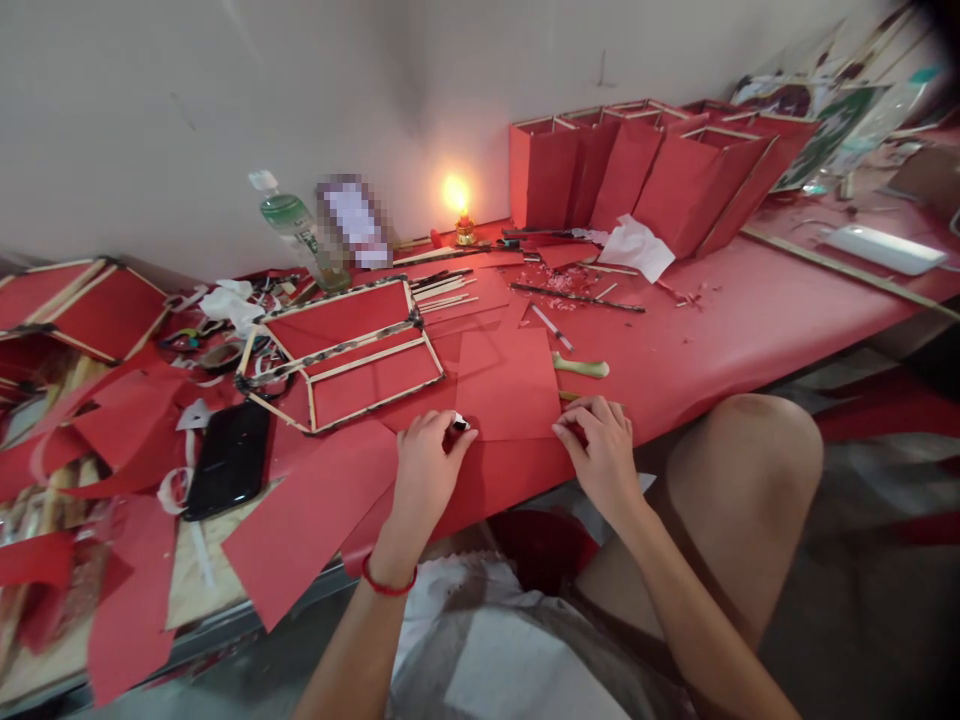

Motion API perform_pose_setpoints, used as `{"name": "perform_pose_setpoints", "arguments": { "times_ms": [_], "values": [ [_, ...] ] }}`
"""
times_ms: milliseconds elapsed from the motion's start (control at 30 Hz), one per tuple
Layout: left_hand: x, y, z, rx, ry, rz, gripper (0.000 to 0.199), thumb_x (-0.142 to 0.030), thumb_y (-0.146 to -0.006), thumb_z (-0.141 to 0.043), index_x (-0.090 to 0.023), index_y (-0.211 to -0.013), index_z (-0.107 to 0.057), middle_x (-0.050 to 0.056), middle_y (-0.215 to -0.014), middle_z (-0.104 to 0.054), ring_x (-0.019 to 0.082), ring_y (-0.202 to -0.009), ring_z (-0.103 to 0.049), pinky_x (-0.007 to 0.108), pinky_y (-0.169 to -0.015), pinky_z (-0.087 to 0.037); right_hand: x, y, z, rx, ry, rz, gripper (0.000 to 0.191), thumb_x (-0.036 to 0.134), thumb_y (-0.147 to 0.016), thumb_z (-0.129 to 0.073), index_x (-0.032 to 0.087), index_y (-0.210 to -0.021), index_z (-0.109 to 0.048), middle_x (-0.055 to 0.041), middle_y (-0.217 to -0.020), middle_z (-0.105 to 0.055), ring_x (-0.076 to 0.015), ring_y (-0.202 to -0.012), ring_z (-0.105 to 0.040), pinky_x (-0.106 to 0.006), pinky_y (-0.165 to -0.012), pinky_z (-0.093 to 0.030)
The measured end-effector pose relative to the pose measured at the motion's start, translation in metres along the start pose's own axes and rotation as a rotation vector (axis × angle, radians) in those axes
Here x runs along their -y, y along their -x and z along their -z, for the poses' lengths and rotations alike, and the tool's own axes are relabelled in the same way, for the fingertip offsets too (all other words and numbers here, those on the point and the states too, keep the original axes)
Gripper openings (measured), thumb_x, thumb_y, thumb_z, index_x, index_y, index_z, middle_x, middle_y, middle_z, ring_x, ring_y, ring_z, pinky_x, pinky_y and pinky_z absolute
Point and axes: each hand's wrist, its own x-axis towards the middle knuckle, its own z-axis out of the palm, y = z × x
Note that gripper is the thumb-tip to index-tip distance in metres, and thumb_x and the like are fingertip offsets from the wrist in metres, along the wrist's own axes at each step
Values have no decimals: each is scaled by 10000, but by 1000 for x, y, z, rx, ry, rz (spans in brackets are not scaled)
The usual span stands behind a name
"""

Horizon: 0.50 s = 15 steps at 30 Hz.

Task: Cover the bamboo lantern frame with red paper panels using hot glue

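A rectangular red paper sheet (507,385) lies on the red-covered table in front of me. My left hand (431,455) is closed at its lower left corner, thumb and forefinger pinching the edge. A small black-and-white piece (460,422) shows between those fingers; its kind is unclear. At the lower right corner, my right hand (600,445) pinches the same sheet between thumb and fingertips. A pale green handle (583,366) sticks out from the sheet's right side, with the rest of that tool hidden. Left of the sheet rests a stick frame (360,360) lined with red paper.
A lit candle (463,222) burns by the wall. Several red paper boxes (551,175) stand at the back right. A bottle (304,235) leans near thin sticks. Further left are a black phone (229,455) and red paper scraps. A long strip (847,268) crosses the right side.
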Motion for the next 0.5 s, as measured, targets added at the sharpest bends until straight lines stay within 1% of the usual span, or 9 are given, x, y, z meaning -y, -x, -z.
{"name": "perform_pose_setpoints", "arguments": {
  "times_ms": [100,200,400,500],
  "values": [
    [-2,1,1,16,-38,35,153,-332,-917,-640,-204,-833,-634,27,-834,-655,230,-863,-608,340,-758,-372,5,4,-1,-20,107,-6,251,340,-980,-498,204,-834,-650,-77,-1013,-608,-241,-959,-481,-366,-844,-337],
    [-5,1,2,25,-72,55,168,-341,-922,-633,-205,-824,-632,34,-847,-660,238,-888,-607,345,-765,-350,9,8,-2,-30,220,-17,236,335,-973,-501,196,-841,-639,-92,-1033,-588,-255,-967,-461,-392,-876,-333],
    [-6,0,2,34,-86,61,163,-338,-929,-616,-215,-828,-652,41,-861,-670,235,-894,-608,343,-767,-346,15,11,-4,-35,315,-53,221,315,-962,-487,187,-854,-631,-111,-1015,-555,-272,-968,-447,-440,-933,-345],
    [-6,-1,2,39,-93,60,157,-335,-927,-622,-214,-833,-657,39,-858,-677,234,-889,-611,345,-766,-344,18,12,-3,-42,365,-45,202,304,-954,-500,183,-867,-636,-121,-1028,-548,-286,-1003,-441,-484,-1013,-324]
  ]
}}
